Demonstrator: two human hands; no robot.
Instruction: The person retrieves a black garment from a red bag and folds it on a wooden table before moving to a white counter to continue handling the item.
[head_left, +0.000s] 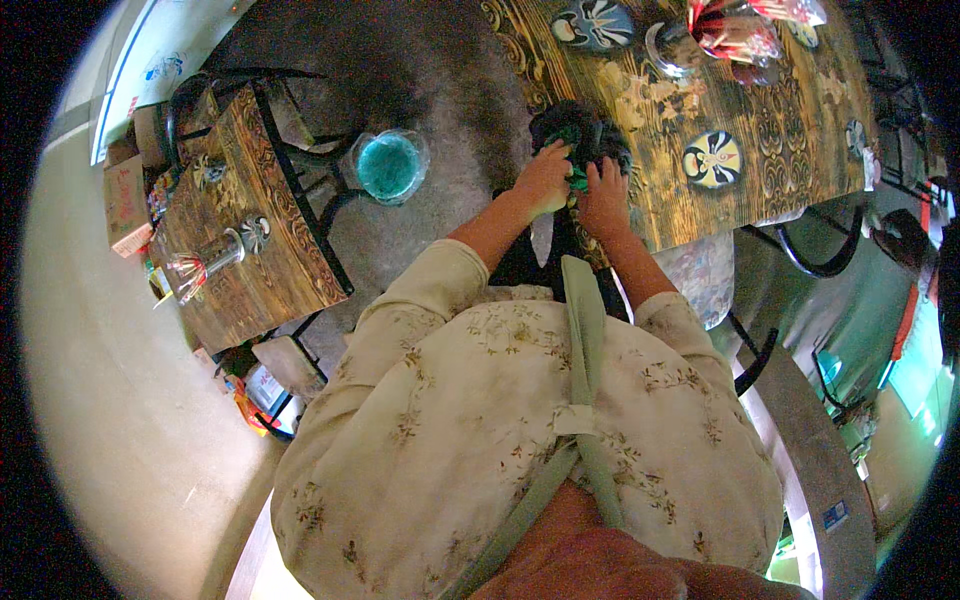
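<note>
A black plastic bag (570, 124) lies at the near left edge of a wooden table (660, 210). My left hand (546, 180) reaches to it, its fingers curled around something green and leafy (576, 178), likely greens. Just to the right, my right hand (604, 201) touches the same green stuff and the bag's near side, its fingers bent forward. Both hands are close together, and their fingertips partly hide what lies between them. How firmly the right fingers grip cannot be made out.
A lined teal bucket (388, 166) stands on the floor to the left. Beyond it, a second wooden table (247, 292) holds a stick holder (217, 259). Opera-mask designs (711, 160) mark the near table, with wrapped red-and-white sticks (735, 37) at its far end. Curved chair arms (825, 255) flank it.
</note>
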